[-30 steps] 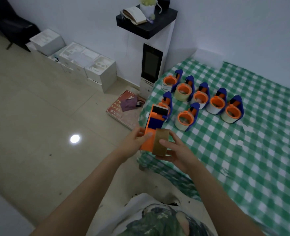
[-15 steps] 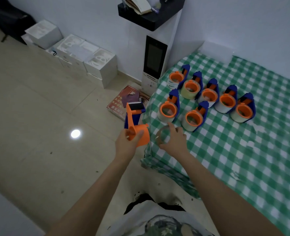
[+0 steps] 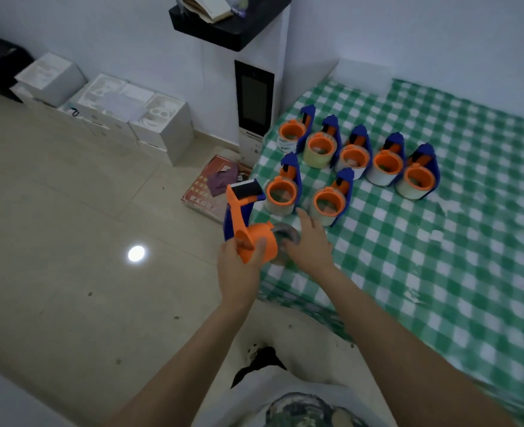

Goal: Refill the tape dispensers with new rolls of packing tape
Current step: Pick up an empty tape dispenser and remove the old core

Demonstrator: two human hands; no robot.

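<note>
My left hand (image 3: 239, 266) grips an orange and blue tape dispenser (image 3: 248, 223) by its orange hub, its cutter end pointing up and away. A clear tape roll (image 3: 285, 237) sits right beside the hub, held by my right hand (image 3: 311, 245) at the near corner of the green checked tablecloth (image 3: 439, 257). Most of the roll is hidden behind my fingers. Several more orange and blue dispensers (image 3: 356, 158) with rolls stand in two rows on the cloth beyond my hands.
A white cabinet (image 3: 254, 103) with a dark screen stands against the wall by the table corner, a black shelf on top. White foam boxes (image 3: 125, 109) line the wall to the left. A red book (image 3: 211, 186) lies on the tiled floor.
The brown empty core I held against the dispenser a second ago is gone. My right hand took up a clear roll and brought it against the orange hub. The view shifted closer.
</note>
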